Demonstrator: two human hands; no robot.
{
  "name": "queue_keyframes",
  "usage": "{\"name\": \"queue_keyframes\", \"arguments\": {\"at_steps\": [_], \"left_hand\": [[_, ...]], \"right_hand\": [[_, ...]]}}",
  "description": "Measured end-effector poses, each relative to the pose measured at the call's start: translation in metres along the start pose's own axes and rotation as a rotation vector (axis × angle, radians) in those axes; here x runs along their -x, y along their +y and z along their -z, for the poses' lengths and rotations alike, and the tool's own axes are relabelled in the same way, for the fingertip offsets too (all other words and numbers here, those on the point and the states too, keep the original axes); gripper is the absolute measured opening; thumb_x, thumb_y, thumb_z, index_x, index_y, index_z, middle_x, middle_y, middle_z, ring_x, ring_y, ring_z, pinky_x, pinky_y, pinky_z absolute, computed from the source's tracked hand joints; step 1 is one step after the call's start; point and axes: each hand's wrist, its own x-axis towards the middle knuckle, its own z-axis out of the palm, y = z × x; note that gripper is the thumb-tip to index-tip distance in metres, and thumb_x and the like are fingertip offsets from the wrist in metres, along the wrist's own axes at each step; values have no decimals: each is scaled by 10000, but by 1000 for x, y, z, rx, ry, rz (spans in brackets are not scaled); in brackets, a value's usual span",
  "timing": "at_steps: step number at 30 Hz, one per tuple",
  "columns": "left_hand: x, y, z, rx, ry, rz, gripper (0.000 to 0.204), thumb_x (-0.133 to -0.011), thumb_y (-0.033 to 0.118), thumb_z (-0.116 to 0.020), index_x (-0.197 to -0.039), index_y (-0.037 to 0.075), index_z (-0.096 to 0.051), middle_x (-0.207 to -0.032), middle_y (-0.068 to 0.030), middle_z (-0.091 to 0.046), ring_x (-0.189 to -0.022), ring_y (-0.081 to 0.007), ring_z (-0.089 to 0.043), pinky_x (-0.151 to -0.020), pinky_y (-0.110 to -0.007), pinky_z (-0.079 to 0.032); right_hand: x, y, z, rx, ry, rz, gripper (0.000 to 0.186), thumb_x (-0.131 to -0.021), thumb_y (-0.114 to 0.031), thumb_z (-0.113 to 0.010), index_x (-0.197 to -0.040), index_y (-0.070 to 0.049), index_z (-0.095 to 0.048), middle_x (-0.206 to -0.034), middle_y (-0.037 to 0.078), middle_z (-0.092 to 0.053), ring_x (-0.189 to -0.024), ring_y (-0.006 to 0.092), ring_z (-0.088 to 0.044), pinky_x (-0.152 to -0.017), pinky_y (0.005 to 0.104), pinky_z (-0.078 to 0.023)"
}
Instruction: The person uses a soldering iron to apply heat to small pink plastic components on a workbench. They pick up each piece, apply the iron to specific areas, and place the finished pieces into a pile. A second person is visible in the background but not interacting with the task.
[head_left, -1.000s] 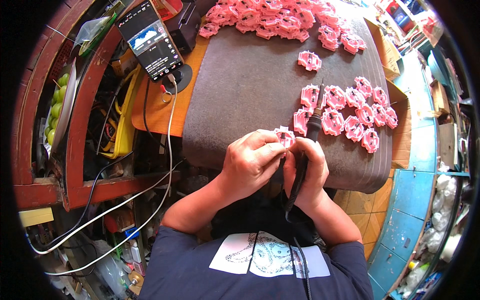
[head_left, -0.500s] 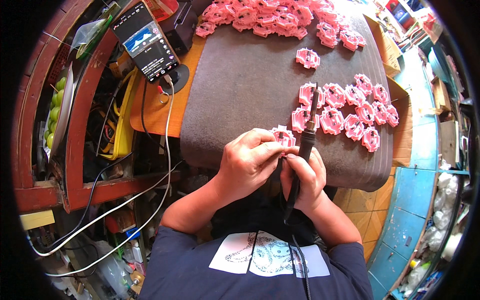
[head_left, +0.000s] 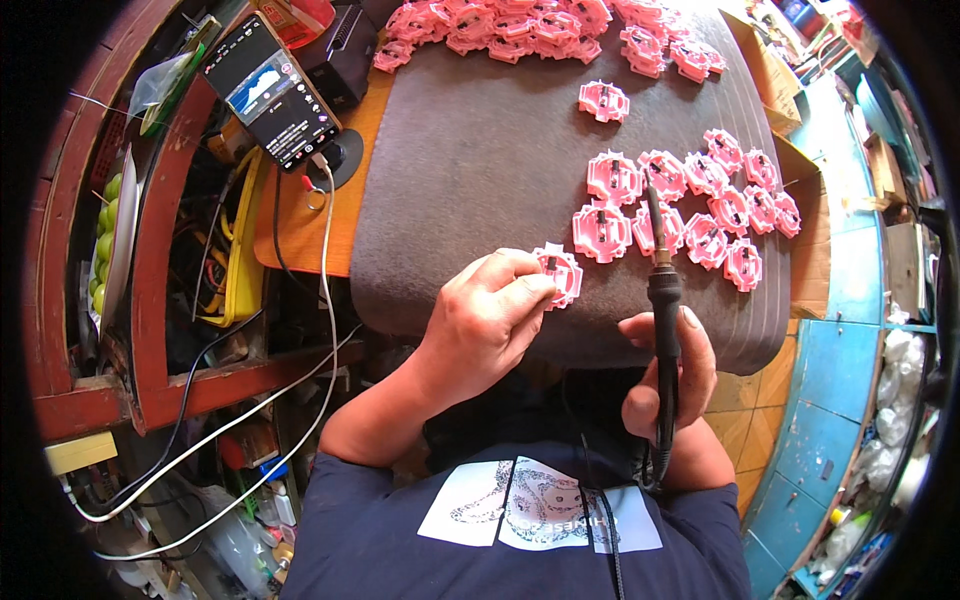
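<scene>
From the head view, looking down beside the person, I see the left hand point(head_left: 485, 310) near the centre, pinching a pink plastic piece point(head_left: 562, 277) at its own 2 o'clock, over the near part of the dark surface point(head_left: 460, 180); held by one side like that, most of the piece is left uncovered, likely for access; the right hand point(head_left: 695, 375), towards 4 o'clock, loosely grasps the handle of a soldering iron point(head_left: 664, 300), presumably well back from the hot end, its tip aimed at 12 o'clock; the shaft crosses in front of the loose cluster point(head_left: 615, 178) at 2 o'clock, though I cannot tell whether it touches; that cluster lies spread out near the right hand, perhaps to be kept apart from the heap point(head_left: 500, 25) at 12 o'clock; between 10 and 11 o'clock a phone point(head_left: 272, 95) leans on its stand point(head_left: 345, 160), facing the person, probably for watching.
</scene>
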Motion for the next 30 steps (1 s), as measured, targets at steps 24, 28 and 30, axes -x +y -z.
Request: {"name": "queue_keyframes", "arguments": {"at_steps": [24,28,30], "left_hand": [[4,0,-5,-61,26,-4,207,-843,-36,-762,-1023,20,-677,-1034,-146,-674,-903,-352,-692,-785,-424,-570],[4,-1,-6,-61,30,-9,204,-844,-32,-765,-1022,22,-679,-1035,-144,-678,-911,-350,-696,-788,-423,-571],[4,-1,-5,-63,31,-9,201,-846,-30,-765,-1020,22,-679,-1035,-143,-679,-911,-349,-697,-788,-422,-572]], "right_hand": [[-22,-27,26,-18,-269,46,296,-870,-107,-780,-1101,24,-650,-706,75,-645,-558,228,-573,-536,362,-451],[-21,-27,26,-20,-269,46,289,-867,-96,-771,-1101,23,-650,-702,74,-642,-552,226,-570,-529,358,-446],[-21,-27,25,-23,-264,50,287,-865,-89,-767,-1102,22,-649,-698,72,-639,-549,226,-569,-527,356,-445]]}}
